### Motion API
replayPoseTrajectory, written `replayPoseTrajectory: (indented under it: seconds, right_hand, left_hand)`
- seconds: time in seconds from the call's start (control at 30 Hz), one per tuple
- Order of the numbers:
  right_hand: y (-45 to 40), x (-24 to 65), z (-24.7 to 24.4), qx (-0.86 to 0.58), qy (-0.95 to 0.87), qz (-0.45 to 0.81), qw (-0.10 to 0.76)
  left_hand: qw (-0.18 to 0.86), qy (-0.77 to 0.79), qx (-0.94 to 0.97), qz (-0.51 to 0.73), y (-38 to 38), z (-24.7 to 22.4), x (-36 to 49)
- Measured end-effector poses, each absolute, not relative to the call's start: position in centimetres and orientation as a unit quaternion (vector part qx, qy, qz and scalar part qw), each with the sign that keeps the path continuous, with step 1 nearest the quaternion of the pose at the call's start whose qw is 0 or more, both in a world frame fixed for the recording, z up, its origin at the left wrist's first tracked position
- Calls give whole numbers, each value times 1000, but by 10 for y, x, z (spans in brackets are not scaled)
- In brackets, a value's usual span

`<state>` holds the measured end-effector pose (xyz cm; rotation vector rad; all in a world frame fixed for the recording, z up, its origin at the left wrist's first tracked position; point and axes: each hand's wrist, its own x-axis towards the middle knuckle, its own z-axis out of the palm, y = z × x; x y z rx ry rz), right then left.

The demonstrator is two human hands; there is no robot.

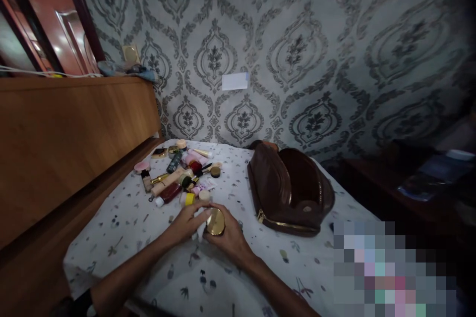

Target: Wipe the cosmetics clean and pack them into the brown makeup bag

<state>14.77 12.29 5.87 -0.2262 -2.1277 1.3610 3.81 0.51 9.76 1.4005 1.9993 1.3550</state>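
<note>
A round gold compact (pixel 215 222) is held between my two hands above the patterned white cloth. My right hand (pixel 231 237) wraps round its right side and underside. At its left edge, my left hand (pixel 191 220) has its fingers closed on a white tissue (pixel 201 230) that touches the compact. Just beyond my hands lies a pile of cosmetics, with a dark red tube (pixel 171 192), a yellow-capped jar (pixel 189 199), a beige tube (pixel 163 184) and a small round pale jar (pixel 204 195). To the right stands a brown cosmetic bag (pixel 275 188), unzipped at the top.
A wooden board (pixel 74 143) rises along the left side. Patterned wallpaper (pixel 241 49) covers the wall behind the cloth-covered surface (pixel 230 168). At the right, a clear plastic container (pixel 427 183) sits on a dark surface.
</note>
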Motion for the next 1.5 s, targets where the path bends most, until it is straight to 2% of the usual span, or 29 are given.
replayPoseTrajectory:
  seconds: [0.2,0.3,0.53,0.7,0.87,1.0,1.1,1.2,1.27,1.5]
  right_hand:
    - [125,150,60,-127,-806,498,292]
    - [126,150,58,-124,-805,500,295]
    - [127,149,55,-131,-803,510,278]
    - [127,151,59,-148,-814,506,243]
    - [127,152,61,-146,-821,494,248]
    - [128,150,58,-137,-815,499,262]
    - [128,148,55,-138,-807,508,270]
    - [128,147,55,-136,-792,524,283]
    - [129,147,57,-138,-778,535,299]
    - [134,147,60,-176,-742,560,325]
  left_hand:
    - [-95,790,550,255,-14,93,-7]
    - [-169,809,540,161,-20,87,-43]
    - [-97,818,556,111,-2,85,-102]
    - [-95,843,512,136,18,87,-134]
    - [-110,852,473,193,40,98,-155]
    - [-145,838,465,247,38,109,-136]
    - [-131,800,526,255,22,107,-93]
    - [-78,731,643,215,7,98,-45]
    - [-81,697,691,173,4,92,-23]
    - [-130,740,657,62,38,102,-37]
